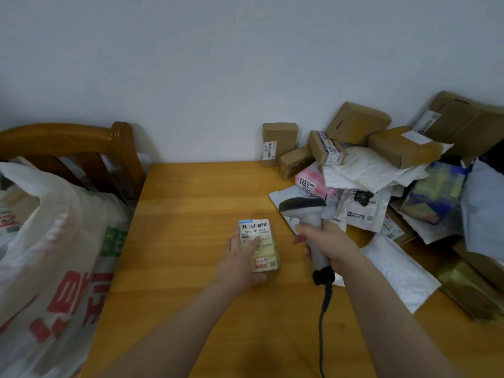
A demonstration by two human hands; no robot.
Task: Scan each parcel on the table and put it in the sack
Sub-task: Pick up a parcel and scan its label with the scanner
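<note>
While our left hand [240,261] holds it, we list: small parcel [263,257], label up, thumb across label, fingers [235,238] curled along left edge; right hand [327,241] grips scanner [302,208].

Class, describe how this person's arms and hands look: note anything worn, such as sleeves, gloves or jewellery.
The left arm and right arm are bare, no sleeves in view. The left hand and right hand wear no gloves; no rings, watch or markings visible.

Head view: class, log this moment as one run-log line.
stage: scan | left hand: holds small parcel, label up | right hand: grips scanner | sack: left of table | parcel pile: right
</note>
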